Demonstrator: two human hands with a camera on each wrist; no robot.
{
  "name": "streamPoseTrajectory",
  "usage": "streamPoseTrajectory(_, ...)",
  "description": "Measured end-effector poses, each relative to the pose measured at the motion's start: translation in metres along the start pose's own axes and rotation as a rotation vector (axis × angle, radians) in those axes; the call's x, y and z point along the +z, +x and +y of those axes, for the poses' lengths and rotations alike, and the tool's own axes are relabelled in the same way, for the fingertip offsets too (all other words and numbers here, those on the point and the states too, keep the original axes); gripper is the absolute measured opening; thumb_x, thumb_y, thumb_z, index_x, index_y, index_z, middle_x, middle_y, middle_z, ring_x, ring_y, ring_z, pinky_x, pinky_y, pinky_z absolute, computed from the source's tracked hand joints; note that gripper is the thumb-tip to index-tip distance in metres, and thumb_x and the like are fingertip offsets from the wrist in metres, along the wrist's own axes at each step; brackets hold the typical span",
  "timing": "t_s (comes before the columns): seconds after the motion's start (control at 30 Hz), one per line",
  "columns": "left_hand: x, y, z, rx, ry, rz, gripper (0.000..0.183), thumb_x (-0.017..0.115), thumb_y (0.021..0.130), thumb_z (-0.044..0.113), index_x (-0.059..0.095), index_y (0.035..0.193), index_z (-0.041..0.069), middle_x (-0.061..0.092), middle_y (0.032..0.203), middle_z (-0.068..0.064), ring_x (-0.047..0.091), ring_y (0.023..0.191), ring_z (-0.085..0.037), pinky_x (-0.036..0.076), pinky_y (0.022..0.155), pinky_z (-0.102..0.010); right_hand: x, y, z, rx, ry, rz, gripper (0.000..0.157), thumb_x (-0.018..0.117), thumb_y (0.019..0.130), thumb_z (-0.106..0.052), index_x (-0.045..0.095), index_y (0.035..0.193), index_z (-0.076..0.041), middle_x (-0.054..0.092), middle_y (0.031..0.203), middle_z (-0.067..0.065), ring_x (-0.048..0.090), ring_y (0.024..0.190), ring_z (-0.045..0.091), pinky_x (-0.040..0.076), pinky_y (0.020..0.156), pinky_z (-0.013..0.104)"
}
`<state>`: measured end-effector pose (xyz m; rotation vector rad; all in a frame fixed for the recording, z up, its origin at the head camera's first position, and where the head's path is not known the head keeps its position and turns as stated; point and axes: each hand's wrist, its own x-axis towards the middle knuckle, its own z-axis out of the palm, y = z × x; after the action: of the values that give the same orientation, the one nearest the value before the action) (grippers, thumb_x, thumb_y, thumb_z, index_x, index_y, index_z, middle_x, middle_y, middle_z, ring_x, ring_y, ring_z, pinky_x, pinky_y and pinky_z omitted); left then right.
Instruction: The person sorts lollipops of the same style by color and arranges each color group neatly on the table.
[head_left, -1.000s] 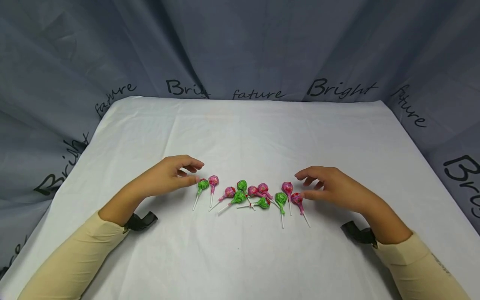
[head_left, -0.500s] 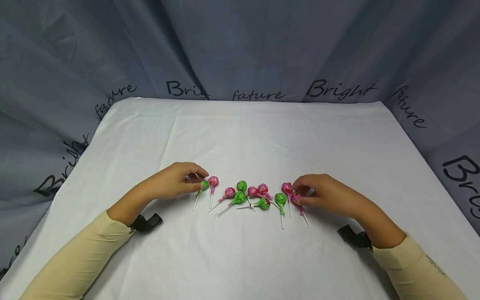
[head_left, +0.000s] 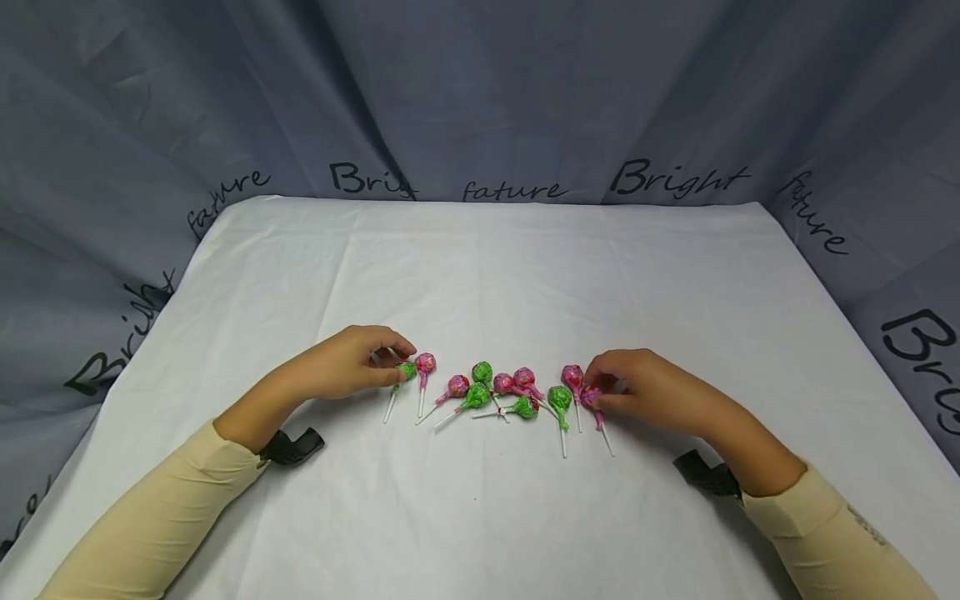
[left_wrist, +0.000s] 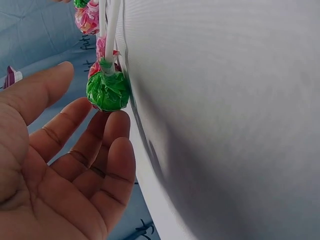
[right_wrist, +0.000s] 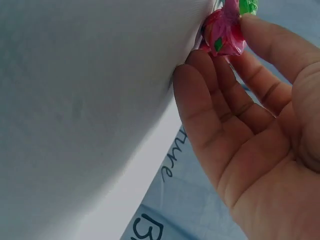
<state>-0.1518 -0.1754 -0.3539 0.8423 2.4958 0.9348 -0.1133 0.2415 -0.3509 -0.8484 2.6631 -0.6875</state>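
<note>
The left hand (head_left: 352, 360) is at a round-headed green lollipop (left_wrist: 107, 92) on the left end of a loose row; its fingers curve in a relaxed way behind the round head, and the left wrist view shows the thumb standing away from it, so nothing is clasped there. The right hand (head_left: 645, 385) pinches a bright pink lollipop (right_wrist: 225, 32) at the row's right end, its thumb and fingertips on opposite sides of the head; how firmly, I cannot tell. Both sweets lie on a table spread with a creased white cloth (head_left: 480, 517), their sticks angled towards the person. Just beside the left one lies another pink lollipop (head_left: 425, 363); just beside the right one lies a further pink candy (head_left: 572, 377), with a green candy (head_left: 559, 397) next to it. Between these, a middle cluster of pink and green lollipops (head_left: 477, 395) lies with several heads and sticks touching or crossing. Shiny, twisted wrappers enclose the round heads, leaving thin white sticks bare. Beige sleeves (head_left: 157, 517) cover both forearms, and a black strap (head_left: 292, 447) shows at each wrist. Behind the table hangs a grey curtain (head_left: 480, 92) bearing black handwritten-style lettering.
</note>
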Motion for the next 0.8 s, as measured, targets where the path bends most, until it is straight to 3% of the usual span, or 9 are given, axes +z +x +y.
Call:
streamPoseTrajectory(0.4,0.0025,0.0029,-0.0003,0.031,0.031,0.004,0.028,0.072,0.09,0.008,0.068,0.119,0.008,0.066,0.104,0.003,0.059,0.09,-0.013,0.05,0.082,-0.034,0.0011,0.0004,0.0005,0.013,-0.002,-0.018,0.015,0.076,0.088,-0.01,0.065,0.091,-0.02,0.06,0.087,-0.013,0.057,0.083,0.009,0.052,0.075,0.03)
streamPoseTrajectory(0.8,0.0047,0.0047,0.0006,-0.002,0.069,-0.002,0.02,0.071,0.091,0.008,0.07,0.11,0.008,0.064,0.091,0.005,0.057,0.083,-0.013,0.049,0.077,-0.032,0.0024,-0.0002,-0.0008,0.002,0.005,-0.001,0.017,0.075,0.088,-0.008,0.062,0.089,-0.019,0.059,0.087,-0.013,0.057,0.083,0.009,0.052,0.076,0.031)
